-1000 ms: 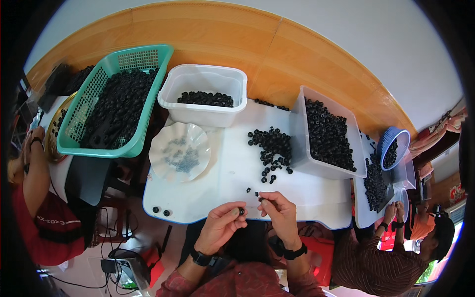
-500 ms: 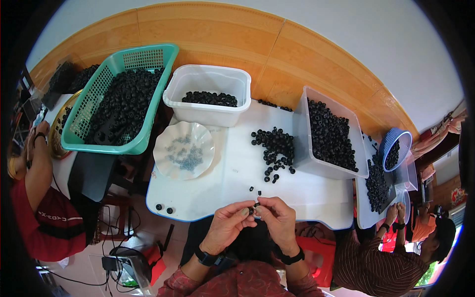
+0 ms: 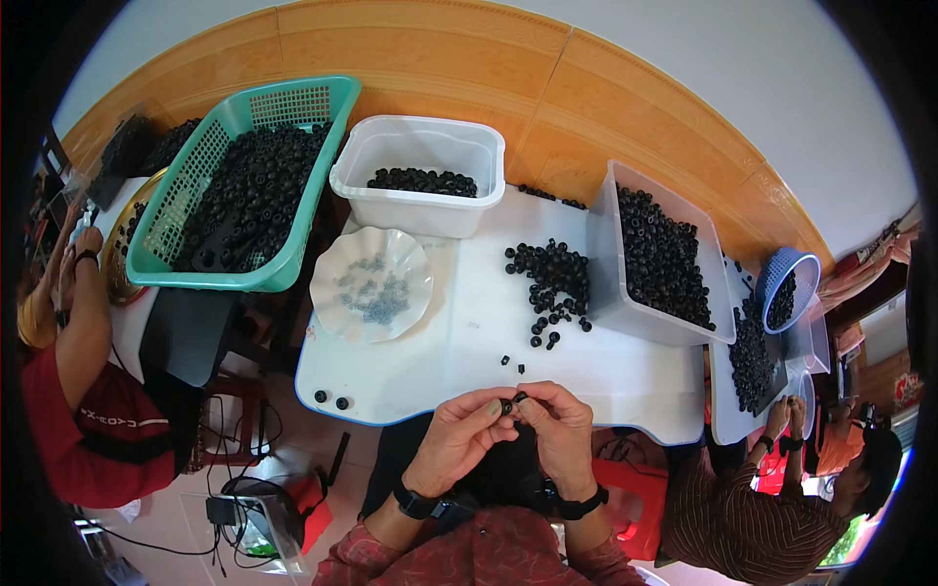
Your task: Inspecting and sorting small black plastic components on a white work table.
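My left hand point(image 3: 452, 445) is closed, its thumb and fingers pinching a small black round part point(image 3: 506, 405) just past the table's front edge. Touching it from the other side, my right hand point(image 3: 559, 441) pinches a second small black piece point(image 3: 519, 397) against it; the fingertips partly cover both. Beyond my hands, two tiny black pieces point(image 3: 521, 369) lie on the white table point(image 3: 459, 356). Farther back spreads a loose pile of black round parts point(image 3: 559, 276). Two more black round parts point(image 3: 341, 402) sit near the front left edge.
A wavy white plate point(image 3: 418, 256) holds small clear pieces. Behind it stand a white tub point(image 3: 410, 215) and a green basket point(image 3: 217, 279), both with black parts. A translucent bin point(image 3: 640, 324) of black parts stands right. People work at the left point(image 3: 98, 430) and right point(image 3: 752, 523).
The view has shifted slightly, so the table sits a little higher and farther right. Both hands stay together, and the black round part shows more between the fingertips.
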The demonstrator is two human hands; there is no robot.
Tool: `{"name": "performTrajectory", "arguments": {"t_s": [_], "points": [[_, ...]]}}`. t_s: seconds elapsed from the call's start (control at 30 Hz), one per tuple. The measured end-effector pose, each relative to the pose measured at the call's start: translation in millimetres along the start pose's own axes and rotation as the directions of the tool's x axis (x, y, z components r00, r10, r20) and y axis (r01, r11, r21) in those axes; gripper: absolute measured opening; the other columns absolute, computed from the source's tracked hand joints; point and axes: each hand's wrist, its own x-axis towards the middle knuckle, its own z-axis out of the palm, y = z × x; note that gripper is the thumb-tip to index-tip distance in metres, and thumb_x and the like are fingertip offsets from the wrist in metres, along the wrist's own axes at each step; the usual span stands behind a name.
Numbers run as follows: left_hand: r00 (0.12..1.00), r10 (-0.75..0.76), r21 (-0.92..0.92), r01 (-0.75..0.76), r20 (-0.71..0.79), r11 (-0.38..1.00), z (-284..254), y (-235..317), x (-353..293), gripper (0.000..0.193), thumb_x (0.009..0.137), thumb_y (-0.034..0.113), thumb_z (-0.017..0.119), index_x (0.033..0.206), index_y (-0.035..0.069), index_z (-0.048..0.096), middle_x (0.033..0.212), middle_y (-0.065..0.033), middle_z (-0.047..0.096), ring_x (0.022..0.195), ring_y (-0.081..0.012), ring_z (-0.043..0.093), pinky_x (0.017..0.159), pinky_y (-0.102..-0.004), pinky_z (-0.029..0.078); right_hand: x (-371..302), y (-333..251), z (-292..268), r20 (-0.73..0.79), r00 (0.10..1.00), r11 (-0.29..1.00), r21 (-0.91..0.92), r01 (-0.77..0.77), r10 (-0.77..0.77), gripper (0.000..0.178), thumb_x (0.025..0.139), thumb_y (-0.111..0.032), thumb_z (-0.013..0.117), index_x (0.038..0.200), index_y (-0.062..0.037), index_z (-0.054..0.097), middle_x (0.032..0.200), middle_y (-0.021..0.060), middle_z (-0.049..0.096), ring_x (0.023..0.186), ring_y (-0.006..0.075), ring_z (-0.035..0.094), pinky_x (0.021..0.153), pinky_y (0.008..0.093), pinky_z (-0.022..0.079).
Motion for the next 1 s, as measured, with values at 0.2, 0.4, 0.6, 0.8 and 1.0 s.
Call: {"name": "performTrajectory", "arguments": {"t_s": [0.2,0.4,0.6,0.8,1.0], "points": [[0.999,-0.030,-0.091,0.028,-0.022,0.995,4,0,-1,0.027,0.098,0.008,0.054,0.121,-0.005,0.059,0.100,-0.0103,0.065,0.088,-0.0149,0.063,0.080,-0.0310,0.056,-1,4,-1,0.021,0.998,0.998,0.009,0.066,-0.066,0.011,0.090,0.003,0.063,0.101,0.0019,0.065,0.096,0.0043,0.066,0.088,0.0113,0.063,0.083,0.0251,0.050],[0.999,-0.029,-0.097,0.026,-0.029,0.995,5,1,-3,0.027,0.098,0.008,0.055,0.121,-0.004,0.059,0.099,-0.0096,0.065,0.086,-0.0146,0.063,0.079,-0.0309,0.056,-4,3,1,0.041,0.992,0.993,-0.016,0.117,-0.116,0.012,0.088,0.005,0.064,0.100,0.0016,0.065,0.098,0.0033,0.061,0.092,0.0118,0.061,0.083,0.0249,0.050],[1.000,0.006,-0.084,-0.008,-0.020,0.996,9,0,-5,0.026,0.098,0.008,0.054,0.120,-0.004,0.059,0.100,-0.0107,0.065,0.086,-0.0150,0.064,0.079,-0.0315,0.057,-6,6,2,0.048,0.988,0.989,-0.029,0.147,-0.145,0.012,0.088,0.005,0.065,0.099,0.0013,0.066,0.099,0.0031,0.059,0.091,0.0114,0.060,0.082,0.0241,0.049],[0.998,0.048,-0.054,-0.050,-0.038,0.997,12,0,-7,0.025,0.098,0.007,0.054,0.119,-0.005,0.060,0.100,-0.0106,0.066,0.086,-0.0145,0.065,0.080,-0.0315,0.058,-8,3,7,0.039,0.987,0.987,-0.045,0.156,-0.154,0.012,0.088,0.005,0.065,0.099,0.0014,0.066,0.099,0.0034,0.059,0.091,0.0115,0.060,0.082,0.0239,0.049],[0.997,0.075,-0.051,-0.075,0.001,0.996,10,-1,-7,0.025,0.098,0.007,0.054,0.120,-0.004,0.060,0.103,-0.0106,0.066,0.087,-0.0142,0.066,0.081,-0.0318,0.059,-9,2,9,0.029,0.983,0.980,-0.084,0.183,-0.181,0.012,0.087,0.005,0.065,0.098,0.0017,0.066,0.099,0.0039,0.059,0.091,0.0113,0.059,0.082,0.0235,0.048]]}}
